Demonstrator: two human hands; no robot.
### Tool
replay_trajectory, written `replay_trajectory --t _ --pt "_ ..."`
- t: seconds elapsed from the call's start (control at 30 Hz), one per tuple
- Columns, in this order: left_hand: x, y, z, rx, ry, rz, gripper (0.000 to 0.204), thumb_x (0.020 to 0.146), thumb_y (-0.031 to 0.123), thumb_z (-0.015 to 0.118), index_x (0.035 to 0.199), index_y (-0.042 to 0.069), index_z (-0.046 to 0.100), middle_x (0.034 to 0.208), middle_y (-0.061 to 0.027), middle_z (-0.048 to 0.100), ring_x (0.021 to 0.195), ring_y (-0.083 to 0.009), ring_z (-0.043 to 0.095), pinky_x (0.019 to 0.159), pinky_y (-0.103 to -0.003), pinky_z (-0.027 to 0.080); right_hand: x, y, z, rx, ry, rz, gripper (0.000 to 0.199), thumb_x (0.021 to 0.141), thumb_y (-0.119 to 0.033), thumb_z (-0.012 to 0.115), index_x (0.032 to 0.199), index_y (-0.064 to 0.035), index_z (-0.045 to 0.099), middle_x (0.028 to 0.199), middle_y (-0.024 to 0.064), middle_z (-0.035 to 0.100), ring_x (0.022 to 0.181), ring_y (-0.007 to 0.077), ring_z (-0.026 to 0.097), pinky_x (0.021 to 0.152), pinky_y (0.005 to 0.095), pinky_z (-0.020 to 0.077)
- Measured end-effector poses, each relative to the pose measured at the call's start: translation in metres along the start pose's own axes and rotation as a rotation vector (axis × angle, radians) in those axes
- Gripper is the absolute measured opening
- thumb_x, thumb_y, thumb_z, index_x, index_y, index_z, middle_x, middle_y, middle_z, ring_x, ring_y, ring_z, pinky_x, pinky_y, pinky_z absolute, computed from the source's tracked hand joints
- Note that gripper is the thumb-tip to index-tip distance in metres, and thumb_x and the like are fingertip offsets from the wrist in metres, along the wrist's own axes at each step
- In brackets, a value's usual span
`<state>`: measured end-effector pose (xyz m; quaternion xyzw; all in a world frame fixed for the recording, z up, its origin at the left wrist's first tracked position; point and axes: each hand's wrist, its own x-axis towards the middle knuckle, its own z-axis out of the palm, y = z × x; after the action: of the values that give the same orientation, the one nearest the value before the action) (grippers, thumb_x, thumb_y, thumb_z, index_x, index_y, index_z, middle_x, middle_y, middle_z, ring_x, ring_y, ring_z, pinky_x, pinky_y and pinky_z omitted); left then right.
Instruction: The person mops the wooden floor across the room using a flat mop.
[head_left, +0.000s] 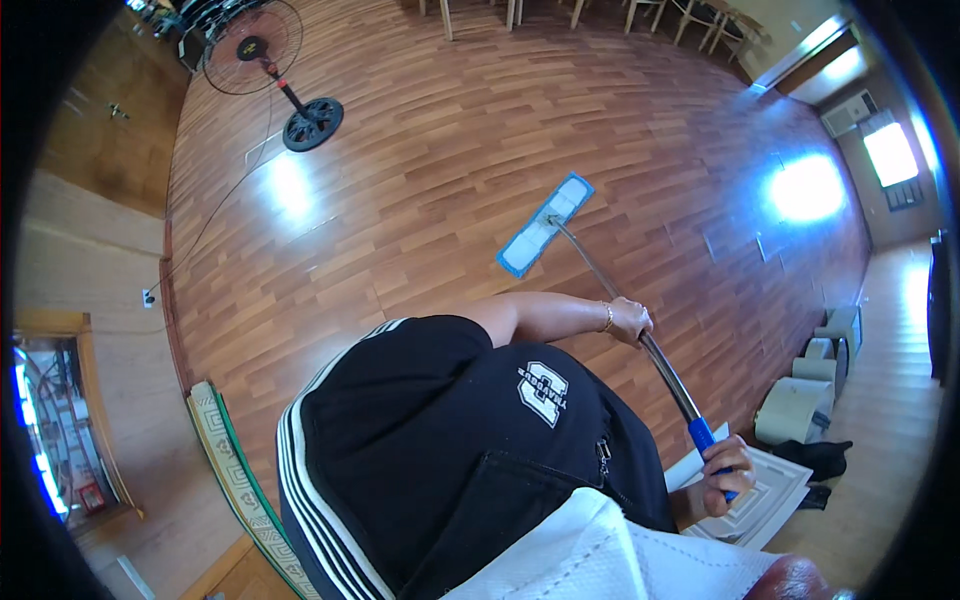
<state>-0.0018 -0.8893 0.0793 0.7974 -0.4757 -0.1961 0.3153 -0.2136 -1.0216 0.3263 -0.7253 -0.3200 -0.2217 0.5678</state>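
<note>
A flat mop (pixel 524 248) with a blue-edged, pale rectangular head lies on the wood-patterned floor ahead of me. Its metal pole (pixel 672 376) slants back toward my right side and ends in a blue grip (pixel 702 434). My left hand (pixel 629 320), with a bracelet at the wrist, reaches across my body and is closed around the middle of the pole. My right hand (pixel 727 474) is wrapped round the blue grip at the pole's upper end. Some of its fingers hide part of the grip.
A black standing fan (pixel 313 124) is at the far left, its cord (pixel 222 205) trailing to a wall outlet (pixel 148 298). Wooden chairs (pixel 700 15) line the far edge. Pale rounded objects (pixel 795 408) and a white panel (pixel 765 495) are at right. A patterned roll (pixel 225 460) lies along the left wall.
</note>
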Motion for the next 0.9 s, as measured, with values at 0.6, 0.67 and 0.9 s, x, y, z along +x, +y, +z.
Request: replay_trajectory --t 0.6,0.67,0.9 --pt "-0.25 -0.233 -0.088 0.192 0.416 -0.639 0.011 0.077 0.022 0.063 0.087 0.02 0.068 0.096 -0.0093 0.067 0.099 -0.0325 0.063 0.08 -0.047 0.054 0.105 0.123 0.216 0.144 -0.327 0.167 0.007 0.072 -0.001 0.064 0.079 -0.0003 0.064 0.085 0.016 0.07 0.092 0.0338 0.069 0.084 0.0408 0.0527" --pt "-0.302 -0.248 -0.092 0.244 0.464 -0.702 0.01 0.078 0.024 0.062 0.085 0.019 0.067 0.095 -0.0096 0.067 0.097 -0.0329 0.064 0.079 -0.048 0.054 0.117 0.126 0.247 0.223 -0.419 0.158 0.006 0.074 0.002 0.062 0.079 -0.0003 0.063 0.087 0.0161 0.07 0.097 0.0343 0.068 0.088 0.0413 0.0517" --pt "-0.507 -0.28 -0.082 0.19 0.616 -0.963 0.013 0.08 0.026 0.058 0.081 0.017 0.067 0.089 -0.0123 0.067 0.093 -0.0356 0.064 0.076 -0.049 0.054 0.133 0.134 0.393 0.296 -0.745 0.073 0.007 0.075 -0.001 0.066 0.081 -0.0033 0.063 0.11 0.0159 0.065 0.116 0.0362 0.059 0.098 0.0444 0.0452"
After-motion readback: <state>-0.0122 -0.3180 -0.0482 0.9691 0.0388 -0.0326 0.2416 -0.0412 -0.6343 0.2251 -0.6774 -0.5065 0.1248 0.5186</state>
